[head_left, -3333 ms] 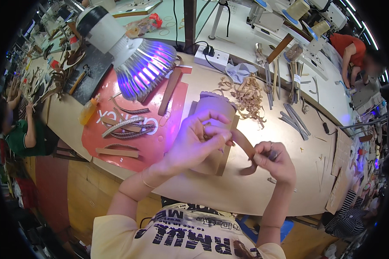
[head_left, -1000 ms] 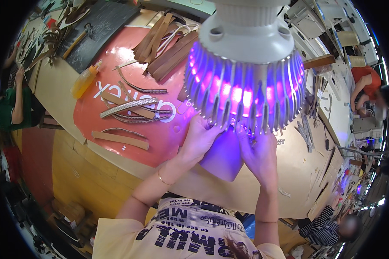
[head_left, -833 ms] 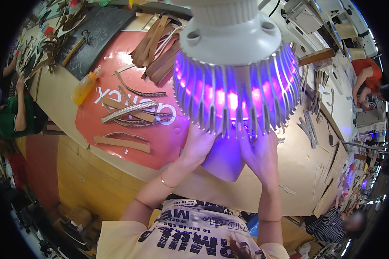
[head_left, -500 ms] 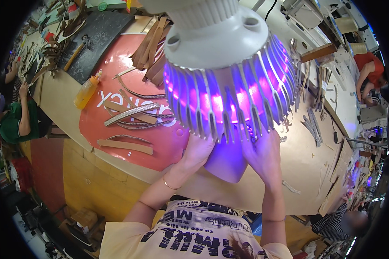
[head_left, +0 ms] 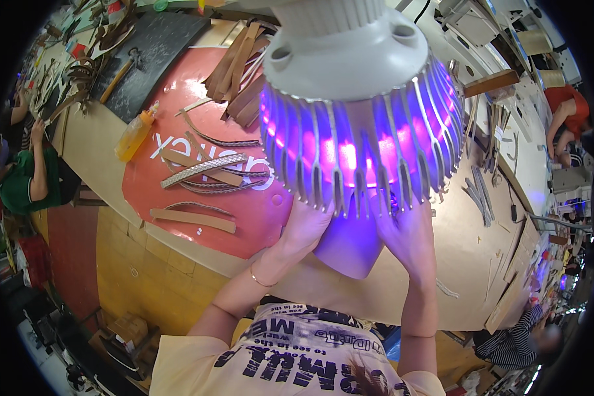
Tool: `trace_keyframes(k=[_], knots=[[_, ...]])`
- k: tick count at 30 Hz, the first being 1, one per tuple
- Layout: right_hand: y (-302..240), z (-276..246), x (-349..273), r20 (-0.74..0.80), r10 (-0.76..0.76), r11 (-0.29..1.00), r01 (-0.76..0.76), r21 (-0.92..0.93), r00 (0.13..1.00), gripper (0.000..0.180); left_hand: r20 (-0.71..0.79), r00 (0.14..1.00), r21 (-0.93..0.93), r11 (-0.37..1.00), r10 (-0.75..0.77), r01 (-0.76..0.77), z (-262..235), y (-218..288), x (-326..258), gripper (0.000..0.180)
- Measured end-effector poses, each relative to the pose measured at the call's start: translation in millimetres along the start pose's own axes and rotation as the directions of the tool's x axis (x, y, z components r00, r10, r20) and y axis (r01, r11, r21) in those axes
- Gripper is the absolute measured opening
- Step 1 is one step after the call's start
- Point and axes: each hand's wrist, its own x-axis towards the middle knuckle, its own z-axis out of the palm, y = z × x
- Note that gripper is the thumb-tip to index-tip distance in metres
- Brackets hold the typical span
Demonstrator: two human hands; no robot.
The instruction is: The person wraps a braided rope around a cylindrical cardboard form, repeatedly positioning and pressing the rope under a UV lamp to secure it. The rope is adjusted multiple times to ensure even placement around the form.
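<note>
Under a large white lamp (head_left: pixel 350 72) with silver fins and purple light, both my hands are close together over the table. My left hand (head_left: pixel 307 228) is closed at the left edge of a smooth, purple-lit piece (head_left: pixel 351 245) with a rounded near end. My right hand (head_left: pixel 408 231) is on its right side, fingers curled in, with a small dark thing beside the fingertips. The lamp fins cover most of both hands' fingertips and the far part of the piece, so what each pinches is hidden.
Left of my hands, a red mat (head_left: pixel 244 241) bears braided straps (head_left: pixel 201 170) and brown strips (head_left: pixel 191 220). Beyond are an orange-filled bottle (head_left: pixel 135 136), a dark slab (head_left: pixel 162 49) and a hammer (head_left: pixel 117 79). Grey strips (head_left: pixel 485 191) lie at right. Other people sit on both sides.
The lamp and the table's things sit slightly further right in the picture, as the view has shifted a little. My hands keep nearly the same pose around the purple-lit piece.
</note>
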Motion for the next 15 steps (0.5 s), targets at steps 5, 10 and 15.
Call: trace_keyframes(k=[5,10,15], knots=[[-2,0,1,0.014,0.032,0.999,-0.032,0.013,0.999,0.017,-0.012,0.989,-0.437,0.891,-0.146,0.126,6,8,-4,0.047],[-2,0,0,0.014,0.047,0.999,-0.048,0.022,0.999,0.017,-0.034,0.992,-0.292,0.95,-0.123,0.108,12,22,-4,0.044],[0,2,1,0.005,0.075,0.996,-0.075,0.044,0.997,0.018,-0.041,0.995,-0.297,0.952,-0.094,0.078,14,26,-4,0.042]])
